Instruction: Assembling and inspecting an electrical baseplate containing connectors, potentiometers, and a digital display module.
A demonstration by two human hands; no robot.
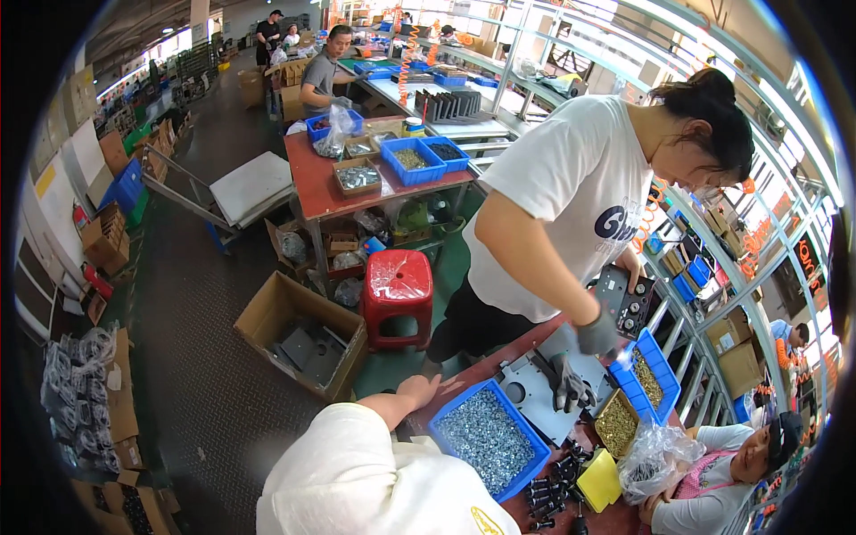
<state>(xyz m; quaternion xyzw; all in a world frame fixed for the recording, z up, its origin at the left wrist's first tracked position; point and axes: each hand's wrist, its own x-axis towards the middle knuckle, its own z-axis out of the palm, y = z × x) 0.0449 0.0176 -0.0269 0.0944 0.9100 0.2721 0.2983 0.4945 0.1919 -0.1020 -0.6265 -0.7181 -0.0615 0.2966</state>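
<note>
My left hand (417, 390), bare, reaches out from a cream sleeve to the edge of the red-topped table. Its fingers look loosely extended, with nothing visible in them. Nearest to it is a blue bin (528, 479) full of small silver metal parts, which the hand does not touch. Beyond the bin lies a flat grey metal plate (526, 392) with a round opening. A grey glove (571, 390) rests on that plate. My right hand is out of view.
A co-worker across the table holds a black panel (620, 299) near a blue bin (664, 401) of brass-coloured parts. Black fittings (546, 499) and yellow sheets (600, 481) lie near another person. A red stool (398, 276) and a cardboard box (343, 379) stand left.
</note>
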